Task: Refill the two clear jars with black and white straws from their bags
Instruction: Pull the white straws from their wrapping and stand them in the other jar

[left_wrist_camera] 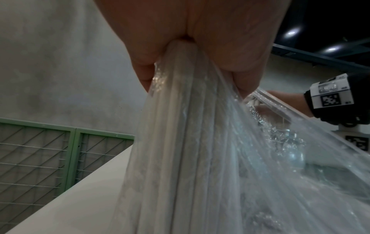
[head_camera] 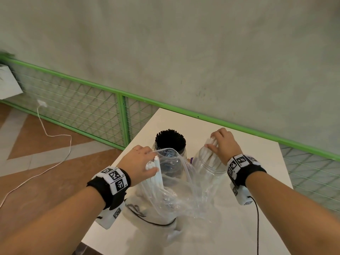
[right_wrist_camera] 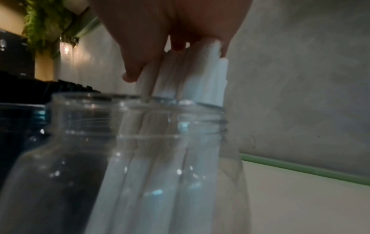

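your left hand [head_camera: 139, 161] grips bagged straws [head_camera: 156, 173], right hand [head_camera: 223, 142] grips straws in the jar [head_camera: 207, 166]; white table [head_camera: 257, 159], green fence [head_camera: 121, 115], grey wall [head_camera: 184, 52].

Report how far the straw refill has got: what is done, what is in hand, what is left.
Done, by the look of it: the far jar is packed with black straws.

In hand: the right hand lowers a bunch of white straws into the near clear jar, which still has room.

Left: the left hand grips more white straws through the clear bag.
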`<state>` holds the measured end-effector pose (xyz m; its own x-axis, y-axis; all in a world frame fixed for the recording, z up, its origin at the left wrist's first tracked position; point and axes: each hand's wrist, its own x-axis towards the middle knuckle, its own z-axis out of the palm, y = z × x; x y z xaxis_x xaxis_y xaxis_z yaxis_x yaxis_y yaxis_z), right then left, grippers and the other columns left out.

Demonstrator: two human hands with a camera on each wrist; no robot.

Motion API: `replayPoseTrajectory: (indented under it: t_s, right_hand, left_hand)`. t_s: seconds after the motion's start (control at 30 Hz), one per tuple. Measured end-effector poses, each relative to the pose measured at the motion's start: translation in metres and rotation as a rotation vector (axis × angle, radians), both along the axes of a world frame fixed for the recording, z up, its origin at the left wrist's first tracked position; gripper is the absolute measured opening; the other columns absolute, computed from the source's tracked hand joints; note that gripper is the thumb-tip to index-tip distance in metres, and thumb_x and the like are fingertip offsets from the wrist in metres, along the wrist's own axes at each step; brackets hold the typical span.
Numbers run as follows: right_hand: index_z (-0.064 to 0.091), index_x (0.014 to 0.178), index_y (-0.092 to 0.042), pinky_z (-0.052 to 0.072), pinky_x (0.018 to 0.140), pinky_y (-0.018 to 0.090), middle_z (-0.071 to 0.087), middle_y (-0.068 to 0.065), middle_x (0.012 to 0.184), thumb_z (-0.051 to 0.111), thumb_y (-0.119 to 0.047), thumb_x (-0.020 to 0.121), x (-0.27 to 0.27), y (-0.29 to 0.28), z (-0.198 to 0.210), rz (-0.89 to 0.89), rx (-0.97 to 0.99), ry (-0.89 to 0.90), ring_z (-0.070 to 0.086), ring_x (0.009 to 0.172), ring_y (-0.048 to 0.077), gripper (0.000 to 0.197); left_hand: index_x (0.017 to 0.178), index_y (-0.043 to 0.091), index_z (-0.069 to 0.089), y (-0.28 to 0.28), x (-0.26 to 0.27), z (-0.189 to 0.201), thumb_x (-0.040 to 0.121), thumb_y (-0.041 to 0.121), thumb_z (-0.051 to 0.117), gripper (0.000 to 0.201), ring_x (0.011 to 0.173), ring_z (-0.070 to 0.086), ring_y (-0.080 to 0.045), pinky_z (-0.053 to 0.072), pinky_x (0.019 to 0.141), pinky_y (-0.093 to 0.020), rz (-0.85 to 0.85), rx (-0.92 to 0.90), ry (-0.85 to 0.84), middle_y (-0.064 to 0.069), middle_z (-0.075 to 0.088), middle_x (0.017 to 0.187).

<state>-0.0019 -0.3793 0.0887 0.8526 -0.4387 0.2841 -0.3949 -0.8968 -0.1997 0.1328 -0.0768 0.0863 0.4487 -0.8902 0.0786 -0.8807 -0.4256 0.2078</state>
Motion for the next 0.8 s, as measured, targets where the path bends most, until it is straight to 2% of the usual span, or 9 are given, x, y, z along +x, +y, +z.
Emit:
replayPoseTrajectory:
  t_s: [0.07,0.2,0.33,0.4,0.47,0.57,0.67,0.73,0.8]
  right_hand:
    - [0.054,0.119,-0.017,0.045,0.086,0.041,0.048,0.004,0.121,0.063,-0.051,0.082,0.001,0.002,0.0,-0.083,-0.039,0.035,0.044,0.112,0.027,0.05]
    - [0.044,0.133,-0.025,0.039,0.096,0.044,0.043,0.003,0.135,0.059,-0.063,0.078,0.001,0.003,0.004,-0.146,-0.078,0.123,0.04,0.123,0.027,0.069]
    - [0.045,0.135,-0.019,0.033,0.1,0.044,0.043,0.007,0.137,0.059,-0.053,0.084,-0.006,0.013,0.021,-0.147,0.065,-0.147,0.039,0.125,0.029,0.063]
    - [0.048,0.13,-0.015,0.034,0.099,0.04,0.046,0.007,0.132,0.06,-0.044,0.088,-0.015,0.028,0.03,-0.066,0.129,-0.316,0.041,0.121,0.027,0.053]
    - [0.052,0.125,-0.013,0.034,0.099,0.034,0.05,0.004,0.125,0.06,-0.036,0.09,-0.026,0.053,0.035,0.046,0.167,-0.416,0.041,0.117,0.019,0.042]
    - [0.059,0.114,-0.018,0.032,0.096,0.027,0.053,-0.007,0.112,0.056,-0.033,0.091,-0.04,0.099,0.028,0.183,0.216,-0.34,0.037,0.108,0.005,0.028]
    - [0.061,0.108,-0.024,0.04,0.086,0.021,0.054,-0.016,0.096,0.05,-0.036,0.09,-0.041,0.137,0.008,0.281,0.326,-0.167,0.047,0.093,0.002,0.025]
    - [0.059,0.116,-0.024,0.044,0.087,0.022,0.054,-0.016,0.099,0.055,-0.035,0.09,-0.033,0.151,-0.004,0.284,0.387,-0.104,0.049,0.094,0.002,0.028]
    - [0.055,0.123,-0.023,0.042,0.094,0.025,0.054,-0.012,0.109,0.059,-0.037,0.089,-0.023,0.159,-0.012,0.246,0.411,-0.071,0.047,0.103,0.006,0.038]
  left_hand:
    - [0.12,0.022,0.057,-0.001,0.001,0.0,0.073,0.062,0.026,0.069,0.1,0.047,-0.022,0.036,0.087,-0.032,0.004,0.001,-0.005,0.001,0.057,0.11]
    - [0.116,0.021,0.059,-0.002,0.001,0.0,0.072,0.063,0.025,0.069,0.099,0.048,-0.022,0.036,0.087,-0.032,0.003,0.009,-0.013,0.0,0.057,0.108]
    - [0.117,0.022,0.058,-0.002,0.003,-0.002,0.073,0.064,0.025,0.069,0.099,0.047,-0.021,0.036,0.087,-0.032,0.008,-0.002,-0.008,0.001,0.057,0.108]
    - [0.115,0.021,0.059,-0.002,0.003,-0.003,0.074,0.064,0.026,0.068,0.097,0.047,-0.021,0.036,0.087,-0.032,0.002,-0.011,-0.014,0.001,0.057,0.106]
    - [0.113,0.02,0.06,-0.002,0.004,-0.003,0.074,0.064,0.026,0.067,0.095,0.047,-0.022,0.035,0.086,-0.032,-0.004,-0.02,-0.015,0.0,0.057,0.104]
    - [0.112,0.02,0.059,-0.003,0.005,-0.004,0.073,0.064,0.026,0.067,0.091,0.042,-0.018,0.034,0.084,-0.031,-0.005,-0.037,-0.005,0.001,0.057,0.103]
    - [0.113,0.022,0.057,-0.004,0.006,-0.005,0.072,0.067,0.025,0.069,0.091,0.042,-0.017,0.032,0.084,-0.029,-0.006,-0.037,-0.005,0.002,0.057,0.106]
    - [0.118,0.024,0.055,-0.005,0.006,-0.004,0.069,0.07,0.025,0.074,0.097,0.045,-0.02,0.032,0.086,-0.029,-0.002,-0.028,0.008,0.003,0.057,0.108]
    - [0.121,0.025,0.054,-0.005,0.005,-0.003,0.065,0.075,0.028,0.079,0.1,0.046,-0.02,0.032,0.088,-0.029,-0.002,-0.044,0.046,0.004,0.056,0.109]
